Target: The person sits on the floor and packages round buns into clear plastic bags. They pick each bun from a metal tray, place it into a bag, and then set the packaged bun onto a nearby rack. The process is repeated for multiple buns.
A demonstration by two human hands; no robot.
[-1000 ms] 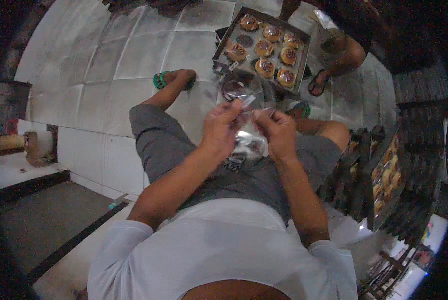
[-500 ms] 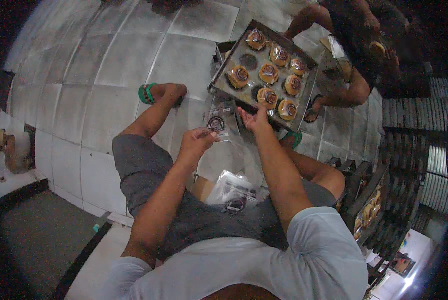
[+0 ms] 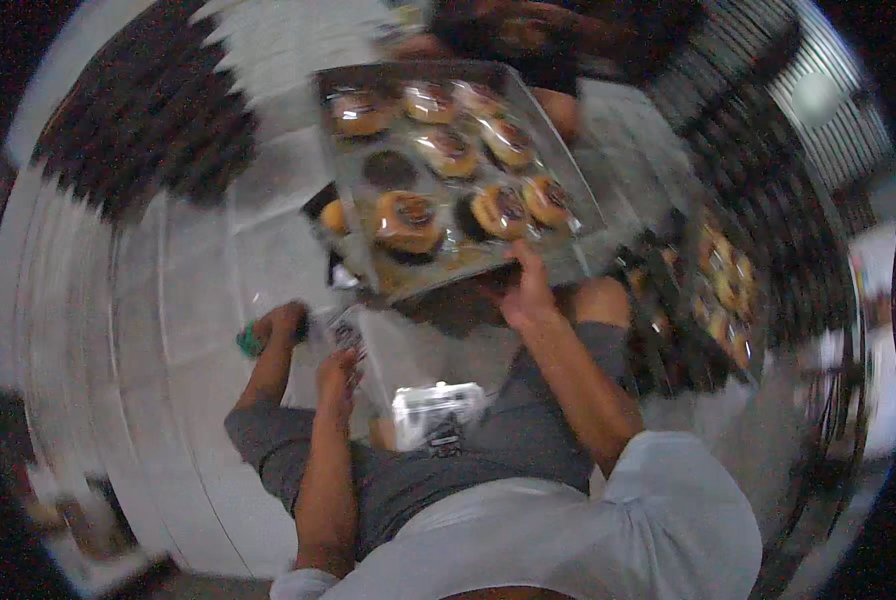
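A square-looking tray (image 3: 540,140) is sitting in front of the person, above a dark edge from which another bun (image 3: 334,217) is peeking at the left. Its left side is running away from the person, leaning leftward at the far end, while its near edge is slanting up to the right; which side is longer, I cannot tell. Round wrapped buns (image 3: 408,222) are lying in it, tops up, showing no long axis. The right hand (image 3: 526,290) is bringing partly bent fingers to the near edge, just below a bun; blur is hiding whether it is gripping anything. The left hand (image 3: 338,378) is closing its fingertips on a clear bag (image 3: 347,335), whose length is pointing away from the person. More plastic bags (image 3: 436,415) are resting at the lap.
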